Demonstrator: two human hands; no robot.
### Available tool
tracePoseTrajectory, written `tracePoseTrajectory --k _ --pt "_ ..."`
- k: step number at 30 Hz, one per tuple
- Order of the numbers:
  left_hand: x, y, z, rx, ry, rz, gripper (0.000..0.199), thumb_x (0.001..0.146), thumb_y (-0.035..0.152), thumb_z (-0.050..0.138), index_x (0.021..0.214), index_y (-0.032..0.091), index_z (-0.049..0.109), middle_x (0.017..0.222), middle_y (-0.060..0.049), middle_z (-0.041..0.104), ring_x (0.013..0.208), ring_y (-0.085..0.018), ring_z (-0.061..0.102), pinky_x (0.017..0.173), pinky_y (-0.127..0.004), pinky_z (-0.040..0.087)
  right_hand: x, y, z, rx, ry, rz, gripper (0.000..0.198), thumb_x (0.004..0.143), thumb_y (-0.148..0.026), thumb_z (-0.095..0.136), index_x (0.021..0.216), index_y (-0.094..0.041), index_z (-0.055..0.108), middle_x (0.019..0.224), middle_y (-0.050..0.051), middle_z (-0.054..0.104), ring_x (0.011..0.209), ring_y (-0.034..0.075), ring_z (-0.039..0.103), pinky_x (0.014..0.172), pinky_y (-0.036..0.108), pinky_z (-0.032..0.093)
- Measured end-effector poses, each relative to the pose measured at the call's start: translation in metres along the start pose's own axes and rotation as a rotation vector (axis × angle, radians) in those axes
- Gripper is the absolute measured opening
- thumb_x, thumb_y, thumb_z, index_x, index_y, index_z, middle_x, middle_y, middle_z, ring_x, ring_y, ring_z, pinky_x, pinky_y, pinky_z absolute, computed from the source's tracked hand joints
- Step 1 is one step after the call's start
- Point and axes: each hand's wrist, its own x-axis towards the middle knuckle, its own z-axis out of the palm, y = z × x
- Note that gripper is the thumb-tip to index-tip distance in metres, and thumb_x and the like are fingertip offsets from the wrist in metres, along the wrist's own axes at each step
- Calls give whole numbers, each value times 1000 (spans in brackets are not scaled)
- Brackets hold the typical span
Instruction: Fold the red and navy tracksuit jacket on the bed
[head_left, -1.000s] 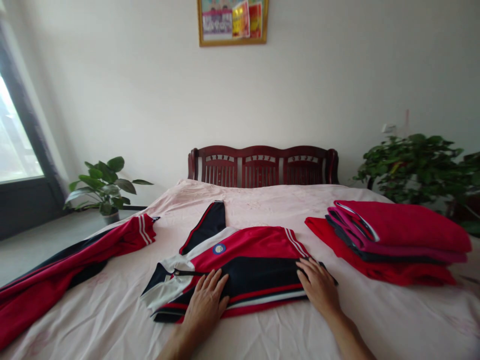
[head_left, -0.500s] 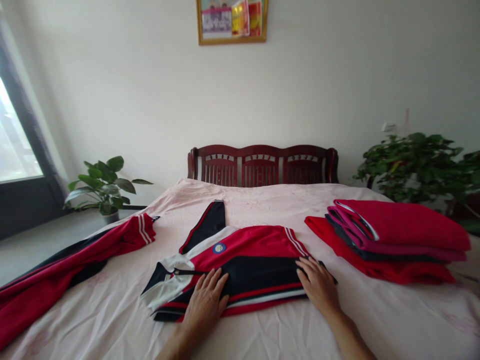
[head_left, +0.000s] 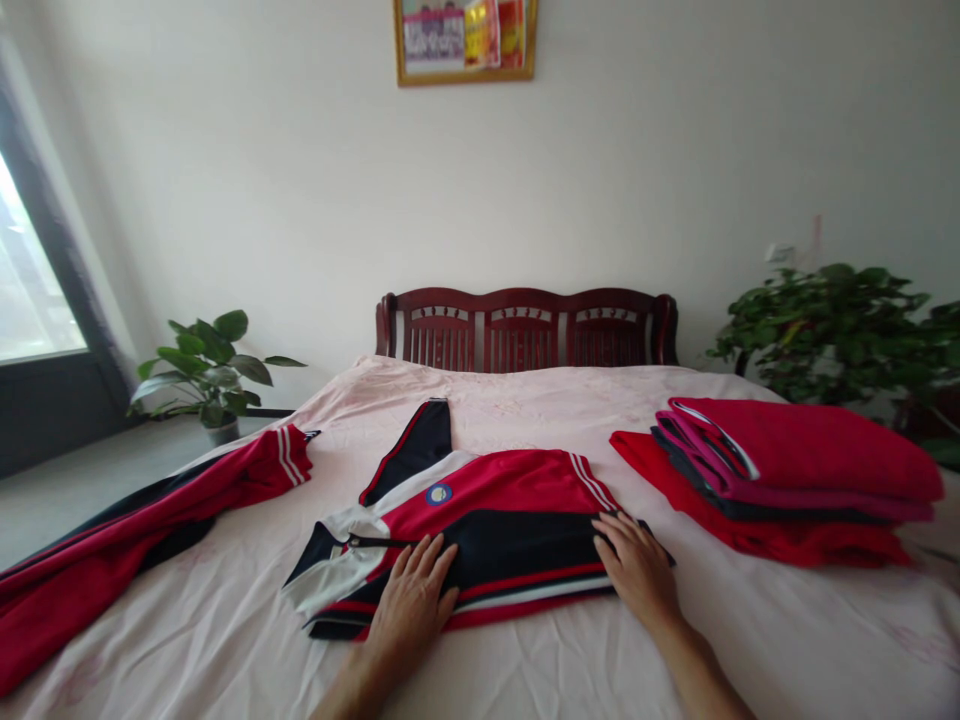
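Note:
A red, navy and white zip jacket (head_left: 495, 490) with a round blue badge lies on the bed, its collar to the left and its striped hem to the right. One navy sleeve (head_left: 412, 445) points away toward the headboard; the near sleeve lies folded across the front. My left hand (head_left: 412, 600) rests flat on the jacket near the zip, fingers stretched out. Close to the hem and the cuff end of the folded sleeve, my right hand (head_left: 634, 565) presses down with its fingers spread. Neither hand grips the cloth.
Folded red, pink and dark clothes (head_left: 795, 480) are stacked on the right of the bed. More red and navy clothing (head_left: 195, 500) lies along the left. A pink sheet (head_left: 540, 670) covers the bed, with a wooden headboard (head_left: 521, 330) behind. Potted plants (head_left: 210, 370) flank it.

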Motion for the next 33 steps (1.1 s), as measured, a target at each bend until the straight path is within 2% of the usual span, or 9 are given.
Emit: tracePoseTrajectory --k 12,20,33 --pt "0 0 0 -6 38 11 55 92 32 53 146 28 48 155 -5 45 146 -26 37 120 -50 30 1 0 -2 9 -33 11 38 94 -35 43 113 -21 73 123 6 71 123 28 59 104 48 45" --pt "-1 2 -4 -3 2 -11 55 92 32 52 147 28 48 156 -4 43 146 -25 36 121 -48 29 1 1 -1 3 -13 -8 38 94 -35 43 112 -21 73 122 7 71 121 28 60 103 46 45" --pt "-1 -2 3 -16 47 17 55 92 32 53 146 28 48 155 -4 45 145 -25 37 120 -49 30 1 -1 -3 15 -26 15 39 94 -36 42 112 -21 73 122 6 71 122 28 59 103 45 44"
